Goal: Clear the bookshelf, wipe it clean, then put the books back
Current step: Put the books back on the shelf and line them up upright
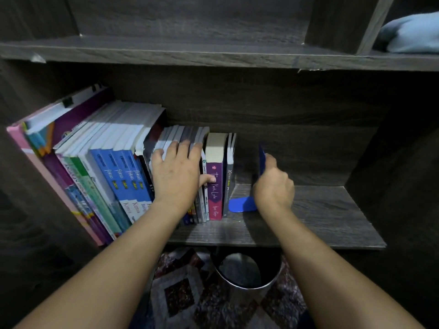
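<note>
— Grey-brown wood grain all round: bookshelf (320, 210), loaded how?
— Carries a row of books (114, 167) from nine o'clock to centre, tall and leaning at the nine o'clock end, short and upright at the other. Shows bare board toward three o'clock.
— And below, at six o'clock?
— Patterned rug (180, 293), with a shiny round bin (247, 271) on it, seen from above.
— Up at one o'clock?
— Pale blue cloth (411, 34), bunched in an upper compartment.
— Now the left hand (175, 176)?
— Lies over the top edges of the short books. Spreads the fingers slightly, fairly straight, and presses the thumb on the spine of a purple book (215, 188).
— The right hand (273, 186)?
— Sits at three o'clock of the row, apart from it. Curls the fingers together round the upright plate of a blue bookend (241, 205); hides the thumb.
— And that bookend's foot?
— Lies flat on the board, pointing toward nine o'clock, just beside the last book. Touching or not: cannot tell.
</note>
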{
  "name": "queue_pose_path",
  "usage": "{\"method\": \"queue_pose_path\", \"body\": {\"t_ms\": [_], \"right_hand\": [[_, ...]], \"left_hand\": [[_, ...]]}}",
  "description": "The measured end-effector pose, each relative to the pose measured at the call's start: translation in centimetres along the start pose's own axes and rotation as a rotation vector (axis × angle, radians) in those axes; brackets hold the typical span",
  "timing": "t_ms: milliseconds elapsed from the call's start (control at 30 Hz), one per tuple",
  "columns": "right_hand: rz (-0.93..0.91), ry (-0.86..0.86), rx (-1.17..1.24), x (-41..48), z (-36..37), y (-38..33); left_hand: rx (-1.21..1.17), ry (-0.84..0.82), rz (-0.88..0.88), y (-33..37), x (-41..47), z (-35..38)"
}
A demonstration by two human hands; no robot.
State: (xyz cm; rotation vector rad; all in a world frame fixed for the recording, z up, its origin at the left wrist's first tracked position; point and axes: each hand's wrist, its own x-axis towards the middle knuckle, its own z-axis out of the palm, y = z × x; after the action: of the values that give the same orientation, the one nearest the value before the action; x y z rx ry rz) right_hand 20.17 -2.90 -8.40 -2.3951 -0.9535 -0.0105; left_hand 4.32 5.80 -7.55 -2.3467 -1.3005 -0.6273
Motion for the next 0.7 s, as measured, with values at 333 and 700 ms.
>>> {"method": "queue_pose_path", "body": {"t_ms": [333,700], "right_hand": [[-0.038,-0.133,0.172,-2.1,1.7,-1.9],[0.052,-0.076,0.403,-1.7,1.5,-2.3]], "left_hand": [[-0.018,-0.02,-0.038,0.5,-0.3,-0.8],[-0.085,-0.122,0.099,-1.6,0.0,-1.9]]}}
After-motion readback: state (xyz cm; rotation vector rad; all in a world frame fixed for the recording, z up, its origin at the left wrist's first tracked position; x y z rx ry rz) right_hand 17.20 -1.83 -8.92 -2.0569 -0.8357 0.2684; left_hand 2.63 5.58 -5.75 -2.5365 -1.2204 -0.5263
